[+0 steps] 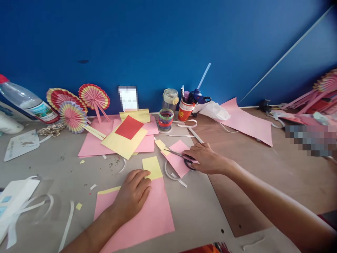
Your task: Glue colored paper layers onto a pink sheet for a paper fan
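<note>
Pink sheet [155, 214] under left hand [134, 189]; fingers [143, 183] bent, pinch unclear.
Right hand [206, 158] over scissors [176, 153], grip unclear; red cup [186, 113] gold-marked, bottle label [43, 111] unreadable.

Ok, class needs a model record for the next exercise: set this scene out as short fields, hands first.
Left hand: resting on a large pink sheet, fingertips at a yellow piece
Right hand: on the scissors; firmness of grip unclear
Under scissors: small pink piece
Paper stack: red square on yellow sheet, above pink sheets
Back: lidded jar; red cup right of it
Far left: plastic bottle, red cap
</note>
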`<move>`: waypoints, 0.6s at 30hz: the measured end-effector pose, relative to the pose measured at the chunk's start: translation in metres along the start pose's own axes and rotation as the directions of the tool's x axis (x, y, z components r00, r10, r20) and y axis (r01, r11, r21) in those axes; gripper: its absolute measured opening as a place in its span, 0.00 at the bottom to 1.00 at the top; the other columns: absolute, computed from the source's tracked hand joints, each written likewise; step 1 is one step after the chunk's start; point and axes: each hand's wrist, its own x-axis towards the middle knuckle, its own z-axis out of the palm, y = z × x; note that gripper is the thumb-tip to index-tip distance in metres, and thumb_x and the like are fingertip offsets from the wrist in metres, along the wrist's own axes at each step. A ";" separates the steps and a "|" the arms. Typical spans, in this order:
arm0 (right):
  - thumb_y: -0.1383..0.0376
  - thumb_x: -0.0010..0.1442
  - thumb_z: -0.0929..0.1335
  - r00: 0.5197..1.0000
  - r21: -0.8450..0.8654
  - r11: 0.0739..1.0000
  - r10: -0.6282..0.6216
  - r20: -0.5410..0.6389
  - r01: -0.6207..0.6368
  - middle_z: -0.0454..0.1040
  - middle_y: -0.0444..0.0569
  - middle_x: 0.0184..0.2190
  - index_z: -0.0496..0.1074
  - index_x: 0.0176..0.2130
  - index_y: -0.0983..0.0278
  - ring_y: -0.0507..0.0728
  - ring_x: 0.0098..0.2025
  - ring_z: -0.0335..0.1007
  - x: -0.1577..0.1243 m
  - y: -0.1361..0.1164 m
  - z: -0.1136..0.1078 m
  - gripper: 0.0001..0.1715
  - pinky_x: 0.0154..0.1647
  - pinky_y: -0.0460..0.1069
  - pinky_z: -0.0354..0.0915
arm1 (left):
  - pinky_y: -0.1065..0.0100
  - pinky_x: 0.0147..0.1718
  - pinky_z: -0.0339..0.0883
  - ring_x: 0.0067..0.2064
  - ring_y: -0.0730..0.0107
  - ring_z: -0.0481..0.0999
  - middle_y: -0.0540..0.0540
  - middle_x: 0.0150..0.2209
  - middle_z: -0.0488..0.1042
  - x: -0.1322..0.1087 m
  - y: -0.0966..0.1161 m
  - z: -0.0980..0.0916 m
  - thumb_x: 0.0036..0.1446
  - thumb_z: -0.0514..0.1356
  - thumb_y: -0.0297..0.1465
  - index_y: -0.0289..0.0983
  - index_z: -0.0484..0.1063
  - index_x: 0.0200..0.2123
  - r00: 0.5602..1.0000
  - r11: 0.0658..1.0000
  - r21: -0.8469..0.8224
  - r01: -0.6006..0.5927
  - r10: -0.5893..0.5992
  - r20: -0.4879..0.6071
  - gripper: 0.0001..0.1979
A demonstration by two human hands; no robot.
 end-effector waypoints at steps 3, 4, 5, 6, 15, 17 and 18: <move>0.63 0.59 0.63 0.999 0.025 0.999 0.034 0.004 -0.034 0.74 0.50 0.40 0.71 0.50 0.55 0.61 0.48 0.65 -0.001 -0.003 0.000 0.19 0.48 0.55 0.53 | 0.56 0.45 0.67 0.47 0.60 0.67 0.40 0.45 0.71 0.001 0.000 0.000 0.59 0.53 0.21 0.36 0.68 0.37 1.000 1.000 -0.004 -0.004 0.004 -0.008 0.08; 0.63 0.59 0.63 0.999 0.030 0.999 0.042 -0.002 -0.042 0.75 0.50 0.40 0.71 0.50 0.55 0.61 0.47 0.66 -0.002 -0.002 0.001 0.19 0.48 0.54 0.53 | 0.56 0.45 0.67 0.47 0.61 0.67 0.40 0.45 0.71 0.001 0.000 0.000 0.59 0.53 0.21 0.36 0.69 0.37 1.000 1.000 -0.007 -0.002 0.002 -0.011 0.08; 0.64 0.58 0.63 0.999 0.030 0.998 0.048 -0.009 -0.048 0.75 0.49 0.40 0.71 0.49 0.55 0.61 0.46 0.67 -0.003 -0.002 0.003 0.19 0.48 0.54 0.53 | 0.56 0.45 0.68 0.47 0.61 0.67 0.40 0.45 0.71 0.001 0.000 0.000 0.59 0.52 0.21 0.36 0.69 0.37 1.000 1.000 -0.010 0.000 0.000 -0.014 0.08; 0.65 0.58 0.63 0.998 0.028 0.998 0.054 -0.018 -0.053 0.75 0.49 0.40 0.71 0.49 0.55 0.60 0.46 0.68 -0.004 -0.001 0.004 0.20 0.47 0.54 0.53 | 0.56 0.45 0.68 0.47 0.61 0.67 0.41 0.45 0.71 0.001 0.000 0.000 0.59 0.52 0.22 0.36 0.69 0.37 1.000 1.000 -0.013 0.006 -0.006 -0.016 0.08; 0.67 0.55 0.61 0.978 0.234 0.966 0.146 -0.149 -0.108 0.75 0.45 0.34 0.69 0.53 0.55 0.57 0.36 0.70 -0.020 0.016 0.008 0.26 0.48 0.56 0.60 | 0.55 0.47 0.68 0.49 0.60 0.67 0.41 0.46 0.71 0.001 0.002 -0.002 0.60 0.52 0.22 0.37 0.69 0.38 1.000 1.000 0.000 0.007 -0.007 0.017 0.08; 0.66 0.54 0.62 0.978 0.355 0.930 0.157 -0.139 -0.098 0.74 0.45 0.34 0.67 0.55 0.56 0.56 0.36 0.70 -0.023 0.021 0.007 0.29 0.42 0.52 0.64 | 0.54 0.47 0.68 0.50 0.59 0.66 0.41 0.46 0.70 0.002 0.002 -0.003 0.59 0.52 0.23 0.37 0.69 0.39 0.999 1.000 0.011 -0.007 0.006 0.051 0.08; 0.65 0.54 0.62 0.982 0.418 0.905 0.145 -0.120 -0.082 0.73 0.45 0.35 0.66 0.57 0.56 0.56 0.36 0.70 -0.024 0.023 0.007 0.30 0.39 0.50 0.65 | 0.54 0.48 0.67 0.50 0.59 0.66 0.40 0.47 0.70 0.002 0.002 -0.003 0.59 0.52 0.23 0.37 0.69 0.40 0.998 1.000 0.018 -0.010 0.009 0.066 0.08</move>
